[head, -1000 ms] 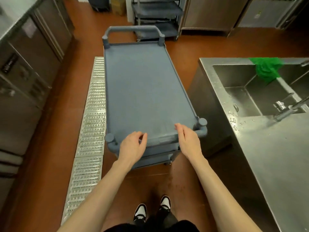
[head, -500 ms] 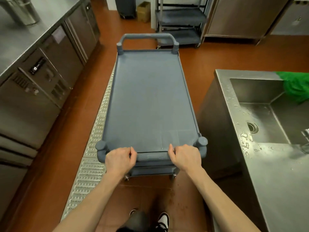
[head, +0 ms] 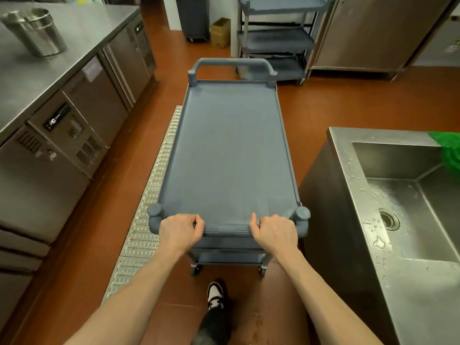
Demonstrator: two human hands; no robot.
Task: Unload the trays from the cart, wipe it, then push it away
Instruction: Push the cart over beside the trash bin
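A grey-blue plastic cart [head: 229, 155] stands lengthwise in front of me on the red floor, its top shelf bare. My left hand [head: 180, 231] and my right hand [head: 275, 232] both grip the near handle bar [head: 227, 230], fingers curled over it, about a hand's width apart. A second handle [head: 231, 63] arches over the far end. Lower shelves and two near wheels show under my hands. No trays are in view.
A steel sink unit [head: 388, 220] with a green cloth [head: 448, 150] is close on the right. Steel counters with a metal canister [head: 37, 33] line the left. A floor drain grate [head: 149, 195] runs beside the cart. Another grey cart [head: 276, 41] stands ahead.
My hands went from resting on the cart's near edge to gripping the handle. The cart has straightened and rolled forward past the sink, and I have stepped after it.
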